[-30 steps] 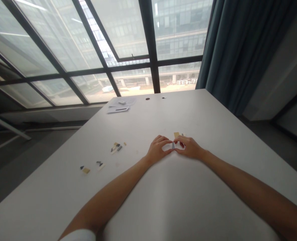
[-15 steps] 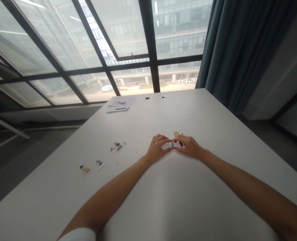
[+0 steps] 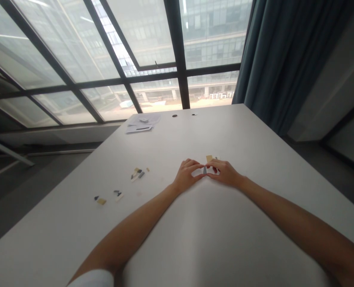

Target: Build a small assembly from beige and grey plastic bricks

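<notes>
My left hand and my right hand meet fingertip to fingertip on the white table. Between them both pinch a small grey piece. A small tan piece lies on the table just beyond my right fingers. Left of my hands lie several more small parts: a tan and grey cluster, a dark and white pair, and a dark bit with a yellow tile.
Sheets of paper with a small white object lie at the table's far edge, beside two dark round holes. Large windows stand behind the table. A dark teal curtain hangs at the right. The floor drops away on the left.
Both hands stay together on the grey piece with only slight finger shifts. The view has tilted a little, so everything sits slightly higher in the frame.
</notes>
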`<state>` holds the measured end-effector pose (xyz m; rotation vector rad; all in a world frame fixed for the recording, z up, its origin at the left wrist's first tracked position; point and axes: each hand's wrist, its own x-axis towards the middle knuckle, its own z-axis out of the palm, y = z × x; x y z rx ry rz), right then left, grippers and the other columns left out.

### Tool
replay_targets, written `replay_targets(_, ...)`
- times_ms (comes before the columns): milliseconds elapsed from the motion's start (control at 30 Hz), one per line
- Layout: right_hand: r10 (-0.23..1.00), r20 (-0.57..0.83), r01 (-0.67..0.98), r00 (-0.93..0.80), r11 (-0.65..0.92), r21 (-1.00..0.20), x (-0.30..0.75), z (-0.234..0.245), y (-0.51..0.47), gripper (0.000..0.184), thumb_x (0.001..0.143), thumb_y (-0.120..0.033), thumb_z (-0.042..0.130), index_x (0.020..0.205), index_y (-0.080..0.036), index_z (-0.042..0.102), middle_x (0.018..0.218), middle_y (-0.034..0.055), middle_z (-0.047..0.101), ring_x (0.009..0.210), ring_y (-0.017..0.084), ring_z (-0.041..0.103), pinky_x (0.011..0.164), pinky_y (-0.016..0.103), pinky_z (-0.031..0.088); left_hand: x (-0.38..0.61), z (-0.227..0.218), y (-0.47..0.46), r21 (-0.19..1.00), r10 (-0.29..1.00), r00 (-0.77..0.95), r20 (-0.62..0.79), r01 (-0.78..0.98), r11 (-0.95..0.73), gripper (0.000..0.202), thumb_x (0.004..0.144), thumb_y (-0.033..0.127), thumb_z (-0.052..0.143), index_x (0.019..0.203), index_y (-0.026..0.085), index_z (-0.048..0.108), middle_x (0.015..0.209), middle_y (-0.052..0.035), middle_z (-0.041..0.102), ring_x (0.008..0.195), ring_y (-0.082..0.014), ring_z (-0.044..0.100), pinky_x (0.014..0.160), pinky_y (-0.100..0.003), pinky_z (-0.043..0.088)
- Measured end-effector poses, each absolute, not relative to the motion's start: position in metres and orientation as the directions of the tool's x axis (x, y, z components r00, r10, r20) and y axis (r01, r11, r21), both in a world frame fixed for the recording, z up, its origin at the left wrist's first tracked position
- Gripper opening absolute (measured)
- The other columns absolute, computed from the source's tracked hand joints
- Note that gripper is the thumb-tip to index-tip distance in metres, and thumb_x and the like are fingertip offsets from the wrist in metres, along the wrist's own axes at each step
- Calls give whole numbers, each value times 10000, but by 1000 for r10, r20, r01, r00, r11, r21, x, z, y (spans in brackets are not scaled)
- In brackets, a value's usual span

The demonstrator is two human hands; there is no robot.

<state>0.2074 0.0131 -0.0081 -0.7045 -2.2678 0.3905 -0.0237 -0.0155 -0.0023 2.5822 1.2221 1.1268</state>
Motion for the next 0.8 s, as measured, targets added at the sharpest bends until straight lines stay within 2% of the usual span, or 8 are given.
replay_targets(333,591,547,370,-593,804,-466,208,-7,12,198,903,-356,669,1044,-216,671,905,41,682,645,125,552,661,261,460,-23,-2,-16,349,692,418,589,641,-684,313,865,483,705,1081,259,744,965,-67,719,945,-217,621,883,-403,480)
replay_targets(800,585,544,382,-601,808,-448,208,-5,11,174,896,-330,671,1017,-208,643,889,33,670,649,125,539,662,259,449,-23,-2,-15,350,680,424,598,626,-697,301,864,458,712,1080,250,738,966,-62,715,943,-212,617,880,-388,486)
